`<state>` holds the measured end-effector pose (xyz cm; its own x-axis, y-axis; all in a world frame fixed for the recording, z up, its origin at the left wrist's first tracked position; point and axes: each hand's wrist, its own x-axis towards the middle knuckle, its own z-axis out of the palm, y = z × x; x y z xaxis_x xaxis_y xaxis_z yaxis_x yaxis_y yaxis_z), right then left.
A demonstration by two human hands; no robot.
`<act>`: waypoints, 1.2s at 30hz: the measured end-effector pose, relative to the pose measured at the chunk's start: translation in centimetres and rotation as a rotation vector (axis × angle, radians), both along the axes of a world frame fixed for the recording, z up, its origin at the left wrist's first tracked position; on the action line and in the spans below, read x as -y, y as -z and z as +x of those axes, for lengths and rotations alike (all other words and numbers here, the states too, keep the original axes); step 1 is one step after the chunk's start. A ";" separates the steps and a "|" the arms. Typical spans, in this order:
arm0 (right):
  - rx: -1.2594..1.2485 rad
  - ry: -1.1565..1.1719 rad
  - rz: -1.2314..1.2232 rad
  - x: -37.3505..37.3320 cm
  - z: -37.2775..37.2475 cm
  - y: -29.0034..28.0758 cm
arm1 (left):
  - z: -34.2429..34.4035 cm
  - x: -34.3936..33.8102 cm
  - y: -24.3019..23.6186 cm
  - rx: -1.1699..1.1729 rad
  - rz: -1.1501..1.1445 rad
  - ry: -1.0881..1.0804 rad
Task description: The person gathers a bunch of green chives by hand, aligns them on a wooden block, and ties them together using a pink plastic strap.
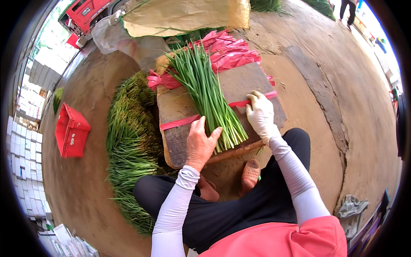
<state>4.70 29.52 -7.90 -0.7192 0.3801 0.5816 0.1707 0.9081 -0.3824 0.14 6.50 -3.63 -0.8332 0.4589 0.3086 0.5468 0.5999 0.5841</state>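
A bunch of long green chives (205, 85) with pale cut ends lies across a worn wooden block (248, 79) in front of me. Beneath it a flat red strip (180, 122) crosses the block and shows on both sides. My left hand (202, 143), bare, rests against the lower left of the bunch, thumb apart from the fingers, with fingertips by the strip. To the right of the stems, my right hand (260, 113) in a pale glove has its fingers bent closed on the strip. The part of the strip under the chives is hidden.
Crumpled pink-red plastic strips (231, 49) lie at the block's far side, beyond them a tan sack (184, 17). A long heap of chives (132, 141) lies left of the block. Farther left are a red basket (72, 130) and stacked white boxes (25, 158). A red vehicle (87, 15) stands far left.
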 end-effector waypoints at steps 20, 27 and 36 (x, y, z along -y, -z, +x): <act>0.017 -0.050 -0.191 4.6 8.3 -5.3 | 2.3 -0.1 -1.8 0.116 0.291 -0.091; 0.270 0.171 0.110 1.0 20.7 -13.8 | 5.4 2.9 -6.5 -0.004 0.409 -0.027; 0.360 -0.084 0.292 3.4 25.1 -12.2 | 10.4 6.9 -7.9 -0.176 0.315 0.113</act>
<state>29.81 26.17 4.35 -0.9161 0.1692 0.3634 0.1666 0.9853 -0.0388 10.51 -0.36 4.24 -0.7045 0.4049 0.5828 0.7075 0.3361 0.6217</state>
